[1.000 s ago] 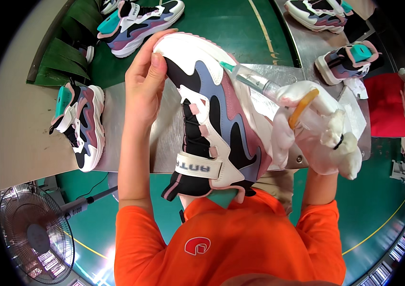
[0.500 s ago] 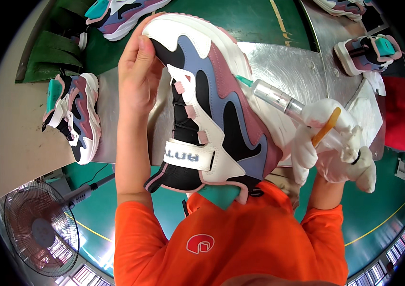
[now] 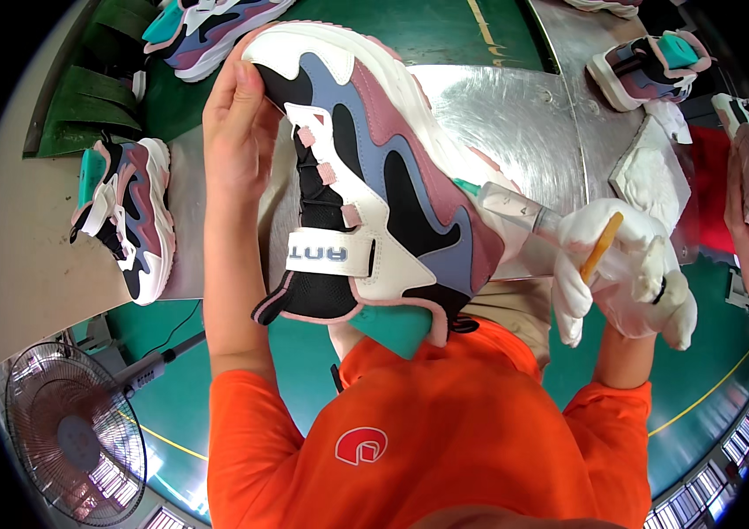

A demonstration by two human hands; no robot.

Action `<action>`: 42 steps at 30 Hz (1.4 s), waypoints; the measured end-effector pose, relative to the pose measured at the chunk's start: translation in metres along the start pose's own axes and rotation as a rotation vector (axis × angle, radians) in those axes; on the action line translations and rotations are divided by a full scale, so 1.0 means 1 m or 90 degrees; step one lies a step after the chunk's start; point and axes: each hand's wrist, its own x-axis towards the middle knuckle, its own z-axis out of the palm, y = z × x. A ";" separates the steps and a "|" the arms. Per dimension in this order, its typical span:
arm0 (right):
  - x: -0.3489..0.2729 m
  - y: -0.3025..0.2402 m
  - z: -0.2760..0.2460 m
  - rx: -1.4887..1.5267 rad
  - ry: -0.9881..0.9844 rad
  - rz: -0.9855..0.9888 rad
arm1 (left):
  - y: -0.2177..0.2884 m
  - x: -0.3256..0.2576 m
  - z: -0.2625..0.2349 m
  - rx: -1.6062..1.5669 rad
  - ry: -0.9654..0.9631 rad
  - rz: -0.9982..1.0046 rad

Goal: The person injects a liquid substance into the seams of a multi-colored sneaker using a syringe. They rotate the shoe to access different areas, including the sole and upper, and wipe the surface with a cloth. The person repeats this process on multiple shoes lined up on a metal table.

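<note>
Sneaker [image 3: 374, 176] raised over steel bench [image 3: 515, 115], toe up, your left hand [image 3: 238, 132] clasping toe. Your gloved right hand [image 3: 626, 269] wraps syringe [image 3: 511, 207] (contents unreadable), tip against sole edge; yellow stick [image 3: 602, 247] between fingers.

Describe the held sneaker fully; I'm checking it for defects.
The sneaker is a chunky high-top with a thick white sole, wavy panels in black, blue-grey and dusty pink, pink lace loops and a white strap across a black tongue. It is held up, toe away. The bare left hand grips its toe; the gloved right hand points a syringe at its sole edge.
</note>
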 end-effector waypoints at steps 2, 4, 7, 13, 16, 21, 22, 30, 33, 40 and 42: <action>-0.003 0.000 0.001 0.013 -0.006 -0.012 | 0.000 0.001 0.004 0.002 0.010 -0.007; -0.006 0.006 -0.012 0.046 -0.073 -0.024 | 0.000 0.001 0.004 0.011 0.026 -0.015; -0.015 0.007 -0.016 0.063 -0.071 -0.023 | 0.001 0.000 0.001 0.010 0.042 -0.026; -0.023 0.014 -0.030 0.093 -0.081 -0.019 | -0.001 -0.001 -0.004 -0.003 0.072 -0.073; -0.023 0.023 -0.033 0.136 -0.079 -0.053 | -0.006 0.001 -0.008 -0.038 0.096 -0.117; -0.023 0.040 -0.037 0.196 -0.059 -0.113 | -0.006 0.004 -0.009 -0.039 0.130 -0.163; -0.024 0.042 -0.037 0.210 -0.059 -0.123 | -0.009 0.004 -0.018 -0.012 0.148 -0.171; -0.033 0.063 -0.039 0.311 -0.034 -0.226 | -0.009 0.011 -0.044 0.077 0.116 -0.270; -0.035 0.070 -0.039 0.340 -0.024 -0.256 | -0.006 0.017 -0.046 0.170 0.164 -0.283; -0.042 0.061 -0.039 0.345 0.051 -0.175 | -0.008 0.017 -0.031 0.192 0.197 -0.268; -0.042 0.058 -0.039 0.336 0.092 -0.143 | -0.005 0.005 -0.024 0.391 0.140 -0.164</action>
